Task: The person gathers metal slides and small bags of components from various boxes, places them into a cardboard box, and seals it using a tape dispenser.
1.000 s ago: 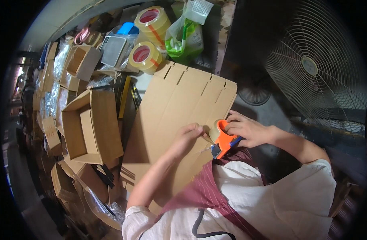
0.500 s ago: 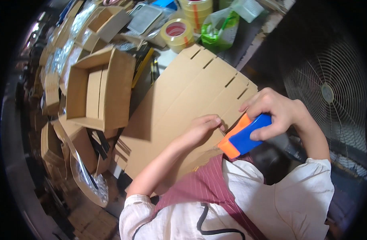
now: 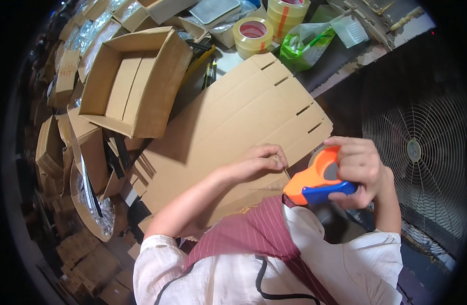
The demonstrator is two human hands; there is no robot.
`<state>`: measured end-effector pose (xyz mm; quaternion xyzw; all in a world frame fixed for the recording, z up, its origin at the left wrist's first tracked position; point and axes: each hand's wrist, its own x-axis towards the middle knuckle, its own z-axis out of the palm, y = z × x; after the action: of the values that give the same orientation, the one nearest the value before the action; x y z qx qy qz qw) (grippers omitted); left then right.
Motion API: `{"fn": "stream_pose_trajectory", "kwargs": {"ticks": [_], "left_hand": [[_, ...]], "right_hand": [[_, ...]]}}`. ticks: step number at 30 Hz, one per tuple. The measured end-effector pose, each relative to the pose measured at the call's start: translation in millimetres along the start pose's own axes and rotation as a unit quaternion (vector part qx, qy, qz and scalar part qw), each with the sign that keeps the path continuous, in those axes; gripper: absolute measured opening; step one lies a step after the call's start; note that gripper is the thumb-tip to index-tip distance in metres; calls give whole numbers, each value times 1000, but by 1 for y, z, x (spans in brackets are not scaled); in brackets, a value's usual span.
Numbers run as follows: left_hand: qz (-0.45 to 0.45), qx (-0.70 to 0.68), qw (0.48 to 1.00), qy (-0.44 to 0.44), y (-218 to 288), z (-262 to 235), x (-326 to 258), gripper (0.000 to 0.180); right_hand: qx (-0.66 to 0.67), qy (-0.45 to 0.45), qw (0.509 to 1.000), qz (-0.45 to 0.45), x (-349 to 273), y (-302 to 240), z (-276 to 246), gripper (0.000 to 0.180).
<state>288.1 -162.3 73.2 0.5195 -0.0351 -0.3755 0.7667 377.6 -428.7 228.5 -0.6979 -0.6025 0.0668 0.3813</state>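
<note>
A flattened cardboard box [image 3: 228, 112] with slots along its far right end lies in front of me, its near edge against my apron. My left hand [image 3: 261, 161] rests on it with the fingers curled and pinched at the right edge of the cardboard. In my right hand [image 3: 363, 170] is an orange and blue tape dispenser [image 3: 315, 175], its front end down beside that same edge, close to my apron. Part of a tape roll shows behind the dispenser. A strip that looks like clear tape lies on the cardboard near its front.
An open cardboard box [image 3: 137, 86] stands at the left. Beyond are clear tape rolls [image 3: 253, 36], a green and white plastic bag [image 3: 307, 46] and pens [image 3: 209, 73]. A large fan [image 3: 414, 151] stands at the right. More cartons [image 3: 91, 269] are piled lower left.
My right hand has moved down and rightward, turning the dispenser so its orange side shows. The view has shifted. My left hand stays at the cardboard edge, fingers more curled.
</note>
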Motion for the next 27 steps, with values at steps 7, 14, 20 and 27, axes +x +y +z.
{"fn": "stream_pose_trajectory", "kwargs": {"ticks": [7,14,20,27], "left_hand": [[93,95,986,-101,19,-4,-2,18],[95,86,989,-78,-3,-9,2,10],[145,157,976,42,-11,-5,-5,12],[147,207,964,76,-11,-8,-4,19]], "right_hand": [[7,26,998,59,-13,19,12,29],[29,20,997,75,-14,30,15,30],[48,-54,986,151,-11,34,8,38],[49,-104,979,167,-5,35,1,41]]}}
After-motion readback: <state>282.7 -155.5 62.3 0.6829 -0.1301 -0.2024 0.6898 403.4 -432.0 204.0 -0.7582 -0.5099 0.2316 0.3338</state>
